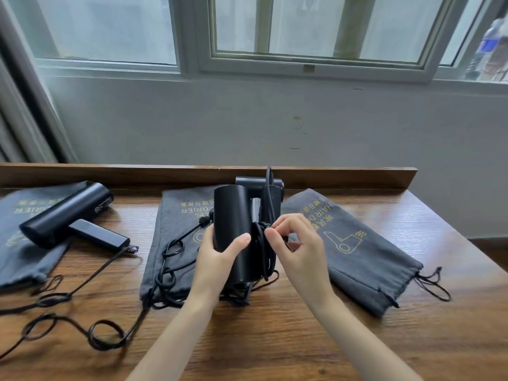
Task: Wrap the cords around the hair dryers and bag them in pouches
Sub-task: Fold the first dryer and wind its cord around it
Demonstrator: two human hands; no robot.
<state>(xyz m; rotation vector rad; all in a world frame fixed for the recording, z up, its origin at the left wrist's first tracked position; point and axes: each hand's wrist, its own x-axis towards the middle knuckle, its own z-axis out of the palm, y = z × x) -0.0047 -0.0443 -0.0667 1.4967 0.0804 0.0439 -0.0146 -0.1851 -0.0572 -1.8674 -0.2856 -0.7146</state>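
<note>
Left hand (220, 253) gripping hair dryer (232, 215), right hand (298, 246) pinching cord (261, 243) wound round it, dryer's long axis near upright

Hair dryer (232, 215) in left hand (217, 257)

Seen from head height, a single wide-angle view looks forward and down over a wooden surface (275, 339). It sits close enough that the left hand (217, 254) and right hand (299, 243), reaching in from the bottom edge, meet at mid-frame. Beyond the surface's far rim, the lens faces a pale wall (275, 122) and a window (316, 28).
</note>
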